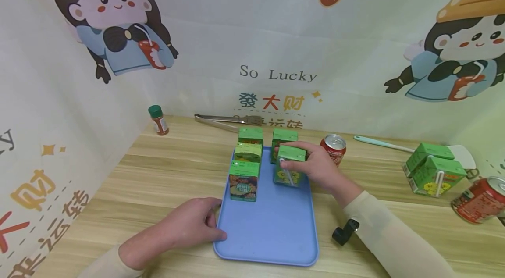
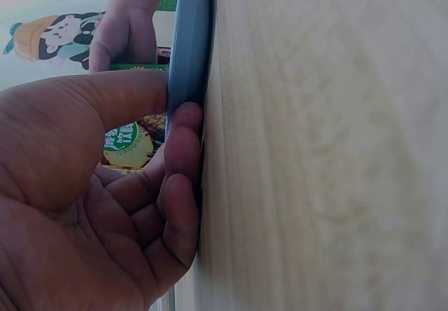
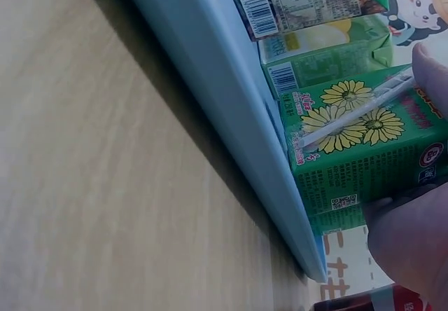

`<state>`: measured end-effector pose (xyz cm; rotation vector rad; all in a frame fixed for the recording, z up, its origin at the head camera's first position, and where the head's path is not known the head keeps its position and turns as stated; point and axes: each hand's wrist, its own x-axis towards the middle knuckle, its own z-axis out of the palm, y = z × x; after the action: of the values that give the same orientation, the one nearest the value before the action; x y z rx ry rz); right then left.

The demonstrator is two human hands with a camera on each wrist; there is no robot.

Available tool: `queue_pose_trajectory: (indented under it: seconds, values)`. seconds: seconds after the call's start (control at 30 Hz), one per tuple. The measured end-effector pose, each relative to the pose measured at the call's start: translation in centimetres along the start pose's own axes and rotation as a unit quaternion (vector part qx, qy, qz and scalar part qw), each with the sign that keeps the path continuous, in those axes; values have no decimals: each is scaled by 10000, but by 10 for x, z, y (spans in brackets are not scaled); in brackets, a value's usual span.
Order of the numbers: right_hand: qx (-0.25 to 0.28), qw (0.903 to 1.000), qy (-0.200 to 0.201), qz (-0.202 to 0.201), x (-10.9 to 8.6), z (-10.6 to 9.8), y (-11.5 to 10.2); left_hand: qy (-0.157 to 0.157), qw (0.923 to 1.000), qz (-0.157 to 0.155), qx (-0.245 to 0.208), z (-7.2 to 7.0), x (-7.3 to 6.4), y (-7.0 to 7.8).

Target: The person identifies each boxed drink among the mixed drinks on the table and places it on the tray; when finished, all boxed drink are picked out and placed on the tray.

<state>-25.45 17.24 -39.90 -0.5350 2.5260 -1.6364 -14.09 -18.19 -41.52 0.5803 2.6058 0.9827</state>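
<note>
A blue tray [image 1: 272, 229] lies on the wooden table. My left hand [image 1: 193, 223] pinches its left rim, thumb above and fingers against the underside in the left wrist view. With my right hand [image 1: 325, 172] I grip a green chrysanthemum drink carton [image 1: 291, 168], a straw on its front, at the tray's right side. The right wrist view shows this carton [image 3: 350, 132] upright against the tray. Behind it stands another green carton [image 1: 285, 134]. Along the tray's left side stand a dark-fronted green carton [image 1: 243, 186], a yellow-green carton [image 1: 247, 151] and a green carton [image 1: 250, 133].
A red can [image 1: 334, 148] stands right of the tray. Farther right are two green cartons [image 1: 442, 177], another red can [image 1: 479, 201] and a pale-handled spatula [image 1: 382, 143]. Tongs [image 1: 225, 119] and a green-capped spice jar [image 1: 158, 121] lie and stand along the back.
</note>
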Motion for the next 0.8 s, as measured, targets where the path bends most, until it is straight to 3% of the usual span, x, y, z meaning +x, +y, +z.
queue_pose_trajectory:
  seconds: [0.4, 0.8]
  values:
    - [57, 9996, 61, 275, 7, 6, 1, -14, 10000, -51, -30, 0, 1, 0]
    - [16, 9996, 64, 276, 13, 9, 4, 4, 10000, -55, -14, 0, 1, 0]
